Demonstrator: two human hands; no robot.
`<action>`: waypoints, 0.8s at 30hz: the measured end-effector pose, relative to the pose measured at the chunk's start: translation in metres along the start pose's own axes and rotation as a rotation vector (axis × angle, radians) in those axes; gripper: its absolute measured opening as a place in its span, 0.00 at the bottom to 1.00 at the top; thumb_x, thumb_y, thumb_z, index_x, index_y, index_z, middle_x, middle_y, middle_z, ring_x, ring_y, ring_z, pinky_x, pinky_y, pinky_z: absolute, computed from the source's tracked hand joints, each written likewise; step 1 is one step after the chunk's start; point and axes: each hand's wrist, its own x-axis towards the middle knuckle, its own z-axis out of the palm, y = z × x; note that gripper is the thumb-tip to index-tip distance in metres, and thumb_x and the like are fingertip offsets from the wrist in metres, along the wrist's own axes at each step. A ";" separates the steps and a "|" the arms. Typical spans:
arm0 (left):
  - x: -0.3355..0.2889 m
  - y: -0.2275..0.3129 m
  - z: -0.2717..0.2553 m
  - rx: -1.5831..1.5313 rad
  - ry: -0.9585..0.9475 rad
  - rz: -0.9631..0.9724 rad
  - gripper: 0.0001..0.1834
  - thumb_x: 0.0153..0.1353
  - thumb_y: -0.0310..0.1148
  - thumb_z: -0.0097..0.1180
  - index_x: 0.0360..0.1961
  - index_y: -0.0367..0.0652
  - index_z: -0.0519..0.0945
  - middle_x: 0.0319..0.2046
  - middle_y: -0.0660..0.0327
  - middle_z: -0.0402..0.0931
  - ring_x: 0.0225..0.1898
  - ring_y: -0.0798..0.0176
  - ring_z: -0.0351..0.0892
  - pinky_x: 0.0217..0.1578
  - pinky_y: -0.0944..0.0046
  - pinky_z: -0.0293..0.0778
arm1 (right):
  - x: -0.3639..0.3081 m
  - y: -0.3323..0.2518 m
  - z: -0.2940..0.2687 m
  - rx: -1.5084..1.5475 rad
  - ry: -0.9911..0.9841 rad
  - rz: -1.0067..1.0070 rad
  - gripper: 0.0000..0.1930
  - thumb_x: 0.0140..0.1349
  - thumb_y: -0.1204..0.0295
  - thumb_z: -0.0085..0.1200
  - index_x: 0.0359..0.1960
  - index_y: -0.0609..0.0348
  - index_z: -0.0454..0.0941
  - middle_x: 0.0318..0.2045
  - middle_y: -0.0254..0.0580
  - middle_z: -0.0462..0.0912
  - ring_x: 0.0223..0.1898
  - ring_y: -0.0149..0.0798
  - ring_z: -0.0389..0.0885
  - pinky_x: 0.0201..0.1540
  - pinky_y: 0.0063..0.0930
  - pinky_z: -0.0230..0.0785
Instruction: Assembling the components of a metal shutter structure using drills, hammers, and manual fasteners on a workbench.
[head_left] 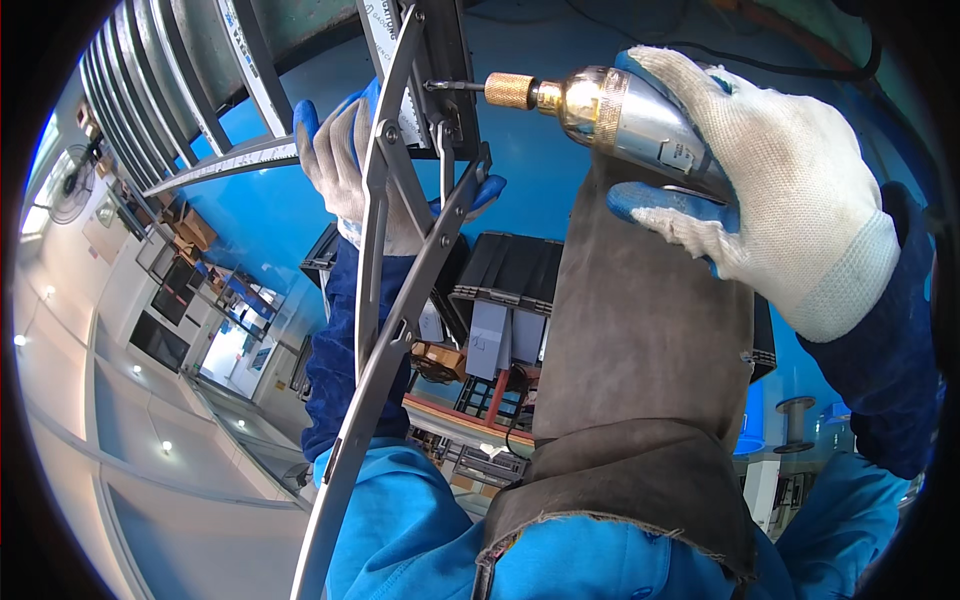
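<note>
My right hand (795,185), in a white glove with blue coating, grips a silver power screwdriver (650,130) with a knurled brass-coloured collar. Its thin bit (455,86) points left and meets the dark metal window-type frame (455,50) at a fastener by the hinge. A long silver hinged stay arm (370,390) with rivets runs from the frame down past my left forearm. Behind its bars, my left hand (338,170), gloved alike, is closed round the frame's lower end; the bars hide part of the fingers, and a blue thumb tip shows on the right.
A row of metal frame bars (185,85) stretches away at upper left. Below are black crates (510,268) holding grey pieces. A dark apron (640,320) hangs over my front. A black cable (770,66) curves behind my right hand, above the blue floor (530,190).
</note>
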 end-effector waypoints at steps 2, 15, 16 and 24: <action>0.000 0.003 0.001 -0.019 0.034 -0.020 0.17 0.59 0.40 0.55 0.45 0.40 0.80 0.36 0.57 0.78 0.42 0.56 0.79 0.60 0.40 0.64 | 0.001 -0.002 0.001 -0.066 0.067 0.003 0.46 0.50 0.48 0.65 0.67 0.43 0.53 0.36 0.45 0.80 0.35 0.41 0.84 0.44 0.34 0.77; 0.003 0.004 -0.004 0.031 -0.023 0.050 0.07 0.63 0.29 0.54 0.41 0.40 0.79 0.37 0.57 0.78 0.44 0.52 0.77 0.57 0.43 0.68 | 0.000 -0.002 0.001 0.012 0.022 0.029 0.43 0.50 0.48 0.64 0.66 0.42 0.56 0.36 0.46 0.80 0.36 0.41 0.84 0.46 0.35 0.77; 0.004 0.005 -0.004 0.041 -0.003 0.049 0.07 0.63 0.28 0.53 0.41 0.40 0.79 0.36 0.57 0.78 0.42 0.53 0.77 0.56 0.43 0.68 | -0.001 0.002 0.003 0.059 0.098 -0.038 0.43 0.50 0.49 0.65 0.66 0.42 0.57 0.36 0.46 0.80 0.36 0.42 0.84 0.46 0.35 0.77; 0.006 0.004 0.001 0.027 0.060 0.060 0.07 0.63 0.27 0.52 0.39 0.38 0.79 0.31 0.58 0.79 0.38 0.54 0.79 0.53 0.45 0.72 | -0.007 0.001 0.011 -0.047 0.183 0.060 0.46 0.44 0.53 0.71 0.65 0.42 0.60 0.37 0.46 0.81 0.38 0.45 0.84 0.47 0.34 0.77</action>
